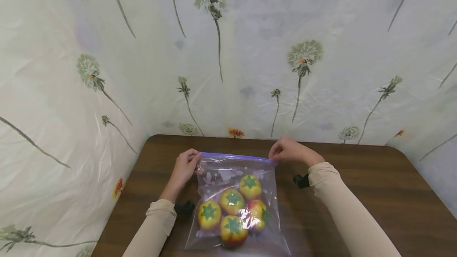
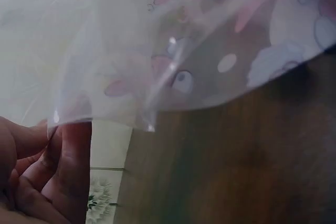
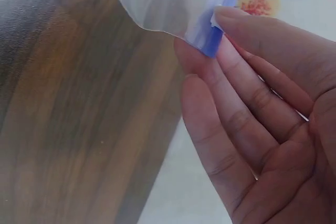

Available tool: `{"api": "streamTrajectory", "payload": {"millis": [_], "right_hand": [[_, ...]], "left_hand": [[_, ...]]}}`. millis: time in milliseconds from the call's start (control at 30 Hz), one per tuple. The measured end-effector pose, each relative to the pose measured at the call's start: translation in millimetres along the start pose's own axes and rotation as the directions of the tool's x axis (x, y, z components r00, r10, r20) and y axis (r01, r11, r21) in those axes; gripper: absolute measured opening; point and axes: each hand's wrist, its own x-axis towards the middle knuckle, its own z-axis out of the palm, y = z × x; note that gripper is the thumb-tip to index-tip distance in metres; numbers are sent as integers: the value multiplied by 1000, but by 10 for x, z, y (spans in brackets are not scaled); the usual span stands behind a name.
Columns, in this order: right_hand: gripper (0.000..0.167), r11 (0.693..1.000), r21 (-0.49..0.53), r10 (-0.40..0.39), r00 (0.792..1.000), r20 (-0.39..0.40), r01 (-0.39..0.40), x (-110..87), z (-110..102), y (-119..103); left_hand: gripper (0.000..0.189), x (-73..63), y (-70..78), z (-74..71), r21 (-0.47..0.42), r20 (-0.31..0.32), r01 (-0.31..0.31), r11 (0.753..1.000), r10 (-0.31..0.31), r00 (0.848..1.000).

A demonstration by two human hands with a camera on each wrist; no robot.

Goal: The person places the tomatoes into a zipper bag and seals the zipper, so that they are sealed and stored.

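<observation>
A clear zip bag (image 1: 233,166) lies on the table with its blue-purple zip strip (image 1: 232,156) at the far end. Inside are several round yellow-and-red fruits (image 1: 209,215) with green star-shaped tops, toy-like in look. My left hand (image 1: 185,166) pinches the bag's top left corner between thumb and fingers. At the opposite end, my right hand (image 1: 293,152) pinches the tip of the zip strip. The right wrist view shows a small white piece (image 3: 214,20) under that thumb, at the strip's end. Pink and white printing marks the bag's film (image 2: 226,64) in the left wrist view.
The dark wooden table (image 1: 357,193) has its back edge just beyond the bag. A pale sheet (image 1: 250,70) with dandelion prints hangs behind and to the left. Dark wrist devices (image 1: 301,181) sit below each hand, at the beige sleeves (image 1: 348,205).
</observation>
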Motion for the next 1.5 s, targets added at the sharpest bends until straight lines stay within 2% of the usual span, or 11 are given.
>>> {"api": "streamTrajectory", "payload": {"millis": [133, 200, 300, 367, 467, 567, 767, 967, 1167, 1367, 1500], "right_hand": [[11, 999, 7, 50, 998, 41, -51, -32, 40, 30], [10, 997, 5, 78, 995, 63, -79, -42, 56, 52], [8, 995, 13, 98, 991, 90, -100, -46, 85, 100], [7, 994, 20, 105, 990, 94, -107, -48, 110, 137], [7, 993, 25, 110, 990, 87, -112, -52, 151, 176], [7, 993, 20, 113, 991, 67, -115, -56, 198, 175], [6, 994, 10, 112, 993, 29, -113, -60, 282, 118], [4, 993, 14, 117, 993, -20, -117, -31, 353, 145], [4, 993, 17, 117, 990, -79, -116, -3, 452, 261], [7, 995, 16, 103, 981, -165, -102, -3, 535, 327], [5, 996, 7, 86, 977, -197, -87, -17, 573, 330]], "left_hand": [[20, -87, -22, 3, -41, 89, 71, 997, -67, 994], [21, -136, -14, -19, -67, 155, 139, 988, -127, 980], [21, -191, 8, -65, -67, 250, 217, 974, -194, 949], [22, -205, 15, -85, -41, 292, 237, 971, -215, 932], [24, -181, 6, -87, 16, 317, 212, 977, -206, 926], [23, -117, -23, -75, 81, 313, 183, 980, -199, 929], [18, -24, -66, -54, 186, 254, 151, 971, -195, 947], [17, -20, -78, -51, 220, 200, 128, 967, -173, 964], [17, -16, -157, -41, 235, 187, 124, 964, -170, 967], [16, 12, -220, -17, 281, 153, 56, 958, -102, 983], [15, 7, -235, -9, 309, 145, 30, 951, -78, 986]]}}
